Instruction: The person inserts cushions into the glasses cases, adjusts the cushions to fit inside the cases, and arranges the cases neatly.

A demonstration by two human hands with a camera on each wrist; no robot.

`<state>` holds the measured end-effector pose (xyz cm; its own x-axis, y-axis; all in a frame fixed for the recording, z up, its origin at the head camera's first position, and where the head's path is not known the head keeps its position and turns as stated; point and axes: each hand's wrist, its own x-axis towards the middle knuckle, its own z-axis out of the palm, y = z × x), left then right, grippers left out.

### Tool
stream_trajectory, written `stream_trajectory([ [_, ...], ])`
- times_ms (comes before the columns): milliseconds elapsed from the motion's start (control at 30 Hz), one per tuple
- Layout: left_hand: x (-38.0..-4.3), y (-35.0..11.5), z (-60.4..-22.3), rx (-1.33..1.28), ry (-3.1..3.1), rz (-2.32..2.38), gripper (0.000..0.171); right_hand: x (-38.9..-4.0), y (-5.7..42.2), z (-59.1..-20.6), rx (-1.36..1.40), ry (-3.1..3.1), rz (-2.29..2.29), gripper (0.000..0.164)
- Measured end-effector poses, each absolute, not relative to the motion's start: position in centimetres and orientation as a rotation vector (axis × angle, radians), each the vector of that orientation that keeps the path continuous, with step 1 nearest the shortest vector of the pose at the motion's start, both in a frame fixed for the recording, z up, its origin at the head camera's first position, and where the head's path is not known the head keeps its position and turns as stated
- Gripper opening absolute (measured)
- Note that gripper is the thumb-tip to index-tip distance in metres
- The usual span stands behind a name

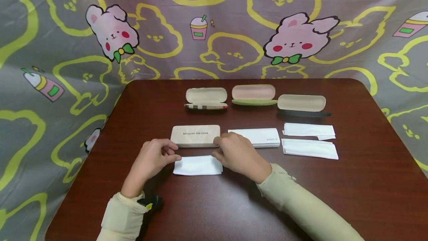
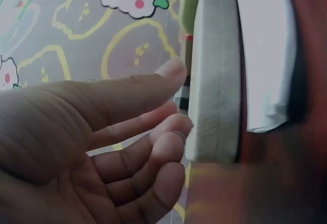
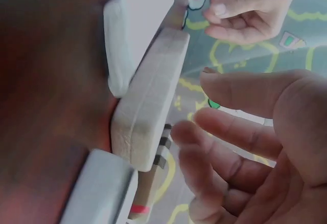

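A closed beige glasses case (image 1: 195,135) with dark lettering lies on the table between both hands. In front of it is a folded white cloth (image 1: 198,166). My left hand (image 1: 153,158) hovers at the left end of case and cloth, thumb and fingers loosely bent and apart. At the right end is my right hand (image 1: 238,154), its fingers relaxed. Both wrist views show a gap between the fingers and the beige case (image 2: 217,81), so neither hand grips anything. Partly behind the right hand lies a closed white case (image 1: 264,137) with small lettering.
Behind stand three opened glasses cases: a plaid one (image 1: 206,96), a green one (image 1: 253,93) and a dark one (image 1: 301,103). Two more folded white cloths (image 1: 309,148) lie at the right. A cartoon-print curtain (image 1: 230,21) hangs round the brown table (image 1: 361,181).
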<state>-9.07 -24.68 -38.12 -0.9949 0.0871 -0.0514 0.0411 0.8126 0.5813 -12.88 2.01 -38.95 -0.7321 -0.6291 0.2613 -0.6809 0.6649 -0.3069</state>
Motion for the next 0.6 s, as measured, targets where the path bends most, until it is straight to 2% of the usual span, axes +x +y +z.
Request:
stream_trajectory([
  [167,-8.5,-24.3,-39.0,0.149,2.883,0.837,0.024,-12.3,2.0,-39.7,1.109,-2.844,0.64,0.02],
  [467,-8.2,-24.0,-40.5,0.114,2.857,0.739,0.033,-11.5,1.4,-41.3,1.037,-2.955,0.451,0.033],
  [600,-8.3,-24.1,-40.8,0.119,2.866,0.722,0.031,-11.5,1.1,-41.8,0.991,-2.97,0.425,0.026],
])
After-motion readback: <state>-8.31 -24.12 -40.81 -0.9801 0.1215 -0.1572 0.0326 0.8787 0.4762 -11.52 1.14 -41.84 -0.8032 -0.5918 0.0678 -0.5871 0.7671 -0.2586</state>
